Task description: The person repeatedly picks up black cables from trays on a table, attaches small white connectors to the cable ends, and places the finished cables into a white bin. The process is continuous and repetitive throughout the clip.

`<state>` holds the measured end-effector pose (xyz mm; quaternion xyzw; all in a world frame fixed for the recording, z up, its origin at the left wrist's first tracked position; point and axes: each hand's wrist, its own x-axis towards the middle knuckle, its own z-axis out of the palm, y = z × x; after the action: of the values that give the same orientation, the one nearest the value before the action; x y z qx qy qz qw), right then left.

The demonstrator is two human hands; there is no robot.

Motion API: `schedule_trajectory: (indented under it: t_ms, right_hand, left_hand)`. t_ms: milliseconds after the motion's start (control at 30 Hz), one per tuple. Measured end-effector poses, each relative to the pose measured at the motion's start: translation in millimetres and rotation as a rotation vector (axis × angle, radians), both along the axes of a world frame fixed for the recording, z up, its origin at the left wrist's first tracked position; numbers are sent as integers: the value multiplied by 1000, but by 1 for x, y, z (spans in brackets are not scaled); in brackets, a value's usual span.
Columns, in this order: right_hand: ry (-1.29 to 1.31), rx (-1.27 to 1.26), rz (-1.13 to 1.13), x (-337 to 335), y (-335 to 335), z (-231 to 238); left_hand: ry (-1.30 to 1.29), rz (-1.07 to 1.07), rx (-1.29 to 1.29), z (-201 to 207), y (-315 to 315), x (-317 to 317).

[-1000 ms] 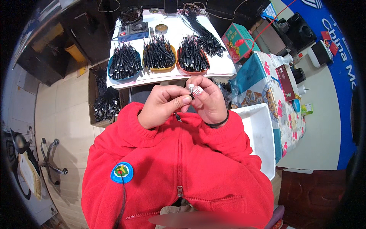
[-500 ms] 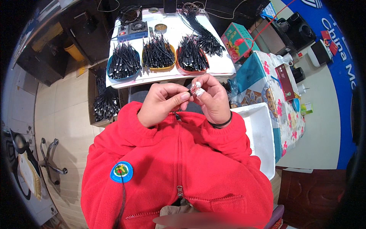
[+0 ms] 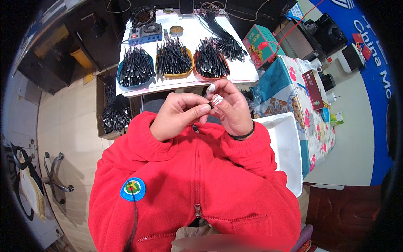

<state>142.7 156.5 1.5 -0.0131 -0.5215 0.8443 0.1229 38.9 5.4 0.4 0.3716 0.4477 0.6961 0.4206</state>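
Note:
In front of my chest, my left hand (image 3: 180,113) is closed, its thumb and forefinger pinching a thin black cable (image 3: 209,105) near its end. Short, reddish wires (image 3: 213,103) stick out of that end toward the other hand. My right hand (image 3: 233,109) is beside it, white wrapping on its thumb and forefinger tips. Its thumb lies against the wires, while the forefinger is raised with a gap between the two tips. The lower fingers of both hands are partly hidden. Across the white table stand blue (image 3: 121,80), yellow (image 3: 176,74) and red (image 3: 211,78) trays heaped with black cables.
Behind the trays sits a small blue-grey device with a round top (image 3: 145,33), near a round tin (image 3: 176,30). A cable bundle (image 3: 226,40) lies at the back right. A cable-filled box (image 3: 111,130) is at left; a white foam box (image 3: 289,147) stands at right.
My right forefinger has lifted away from the thumb, leaving a gap, and more of the wires shows. My left hand keeps its pinch on the cable, almost unmoved.

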Motion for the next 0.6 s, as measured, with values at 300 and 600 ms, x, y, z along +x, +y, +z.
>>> schedule_trajectory:
  t_ms: [300, 600]
  right_hand:
    - [-43, -57, 64, -6, 4, -8]
    - [125, -35, 66, -12, -6, -16]
  left_hand:
    - [-103, -33, -67, -1, 2, -5]
    - [-156, -53, -35, -8, 0, -8]
